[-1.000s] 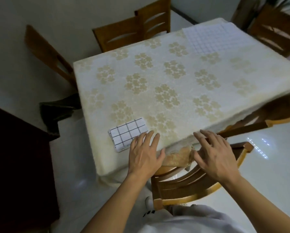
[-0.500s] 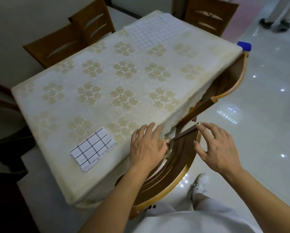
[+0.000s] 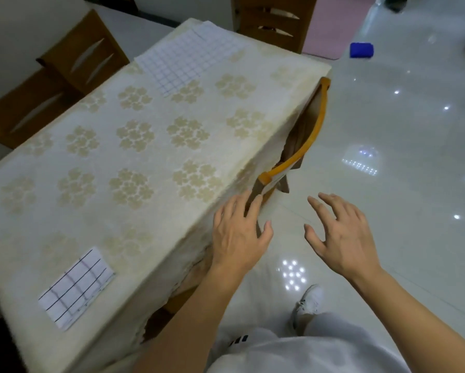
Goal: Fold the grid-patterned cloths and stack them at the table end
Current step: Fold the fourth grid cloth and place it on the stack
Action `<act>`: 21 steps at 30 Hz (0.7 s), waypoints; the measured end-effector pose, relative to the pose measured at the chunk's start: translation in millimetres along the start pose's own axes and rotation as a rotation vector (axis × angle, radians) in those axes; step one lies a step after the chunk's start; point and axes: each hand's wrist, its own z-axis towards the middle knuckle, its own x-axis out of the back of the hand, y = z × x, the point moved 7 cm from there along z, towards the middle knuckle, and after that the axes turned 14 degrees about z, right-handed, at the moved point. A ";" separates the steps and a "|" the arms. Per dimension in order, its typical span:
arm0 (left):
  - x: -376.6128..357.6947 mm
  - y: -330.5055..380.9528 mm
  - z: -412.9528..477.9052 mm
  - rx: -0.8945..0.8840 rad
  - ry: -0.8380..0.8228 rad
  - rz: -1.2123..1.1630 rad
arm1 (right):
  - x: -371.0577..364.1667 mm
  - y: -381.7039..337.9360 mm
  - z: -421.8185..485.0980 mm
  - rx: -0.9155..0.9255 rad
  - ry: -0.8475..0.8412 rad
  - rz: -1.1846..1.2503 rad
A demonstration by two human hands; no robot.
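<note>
- The desk (image 3: 96, 211) wears a cream covering with gold flower clusters, and runs from the near left away toward the far middle.
- A small folded grid-patterned cloth (image 3: 76, 289) — white with bold dark lines — lies flat on the desk's near left corner, just inside the edge.
- A larger grid cloth (image 3: 185, 59) with finer lines lies spread flat at the desk's far end, well apart from the small one.
- The left hand (image 3: 238, 232) has fingers spread wide and holds nothing; its fingertips rest at the right edge of the desk, beside the top rail of a wooden chair (image 3: 301, 146) tucked under that side.
- The right hand (image 3: 339, 235) hangs over the glossy floor (image 3: 414, 211), fingers splayed and empty — apart from both desk and chair.
- More wooden chairs (image 3: 72, 68) stand along the far left side, and another at the far end.
- A blue object (image 3: 361, 50) sits on the floor at far right; what it is cannot be told.
- A white shoe (image 3: 308, 305) shows on the floor below the hands.
</note>
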 end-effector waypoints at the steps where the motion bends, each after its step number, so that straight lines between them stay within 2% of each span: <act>1: -2.3 19.1 12.1 -0.002 0.003 -0.014 | 7.9 18.8 6.6 -0.009 0.005 0.003; 8: -5.2 129.0 90.1 -0.022 0.029 -0.048 | 70.9 136.9 43.5 -0.080 0.078 0.026; 21: -26.2 234.4 200.1 -0.226 0.048 -0.005 | 106.8 239.0 88.3 -0.205 0.129 0.048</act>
